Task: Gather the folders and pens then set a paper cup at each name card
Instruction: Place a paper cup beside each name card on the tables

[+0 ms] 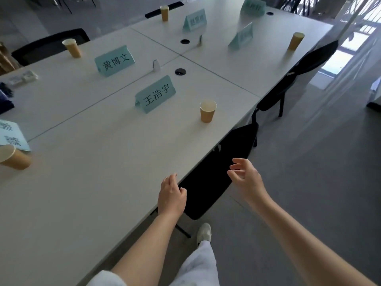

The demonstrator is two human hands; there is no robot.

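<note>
Both hands empty, fingers loosely curled: left hand (172, 196) over the white desk (99, 182) edge at lower centre, right hand (246, 178) off the desk above a black chair (208, 182); tan paper cup (207, 111) upright right of the centre teal tent-shaped name card (155, 93), others at far cards.

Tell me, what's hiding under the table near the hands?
A black chair is tucked under the table edge, beside the left hand. Only its back shows; the tabletop covers its seat and most of its legs.
</note>
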